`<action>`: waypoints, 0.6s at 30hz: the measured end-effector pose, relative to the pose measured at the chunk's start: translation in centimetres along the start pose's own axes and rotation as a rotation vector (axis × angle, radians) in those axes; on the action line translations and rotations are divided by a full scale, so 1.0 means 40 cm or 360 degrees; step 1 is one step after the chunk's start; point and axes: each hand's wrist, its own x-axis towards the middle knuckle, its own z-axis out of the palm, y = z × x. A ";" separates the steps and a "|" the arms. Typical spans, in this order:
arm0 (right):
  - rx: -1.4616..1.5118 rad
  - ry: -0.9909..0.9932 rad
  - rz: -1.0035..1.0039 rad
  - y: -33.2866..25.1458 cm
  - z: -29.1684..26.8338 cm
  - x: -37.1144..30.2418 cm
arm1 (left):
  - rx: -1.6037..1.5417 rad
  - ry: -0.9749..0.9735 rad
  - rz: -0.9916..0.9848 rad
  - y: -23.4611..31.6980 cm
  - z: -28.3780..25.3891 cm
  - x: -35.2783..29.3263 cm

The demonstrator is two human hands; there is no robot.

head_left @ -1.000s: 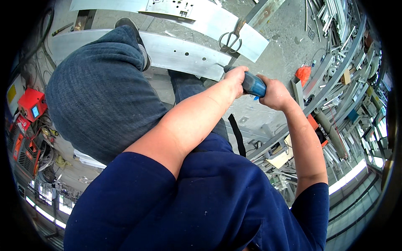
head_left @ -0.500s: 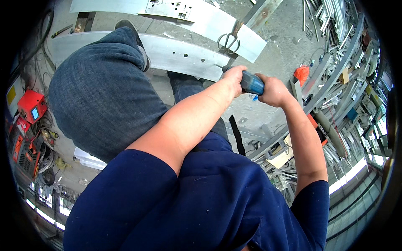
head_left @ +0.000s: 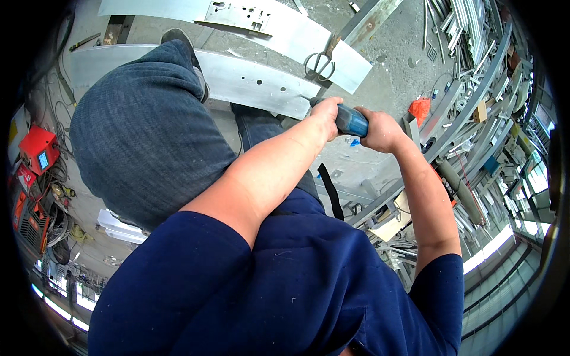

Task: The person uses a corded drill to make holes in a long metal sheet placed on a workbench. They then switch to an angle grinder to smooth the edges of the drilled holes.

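At the twelve o'clock side of our view, we grip a blue-handled power tool with both hands: our left hand wraps the front of the handle, its fingers closed tight around it, and our right hand clamps the rear, fingers likewise closed on the grip. The tool's tip presses against the end of a long flat silvery metal strip with small holes in it, which lies on the concrete floor; our foot in a dark shoe stands on the strip at eleven o'clock. A second silvery metal plate lies just beyond it, with a pair of grey metal scissors touching its far end.

We judge that the tip could skid off the smooth metal if the pressure is uneven, or that the strip could shift should the foot lift.

At nine o'clock a red box-shaped machine sits among cables; we cannot tell what it holds. At three o'clock, grey metal profiles lie stacked.
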 end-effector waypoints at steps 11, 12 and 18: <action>-0.0028 -0.0042 -0.0003 0.005 -0.014 0.007 | -0.0055 -0.0048 -0.0042 0.000 0.007 -0.003; -0.0040 -0.0051 -0.0016 0.004 -0.016 0.010 | -0.0125 -0.0097 -0.0028 -0.004 -0.005 0.010; -0.0159 -0.0033 -0.0071 -0.024 0.011 0.031 | -0.0056 -0.0082 0.0000 0.018 -0.051 0.026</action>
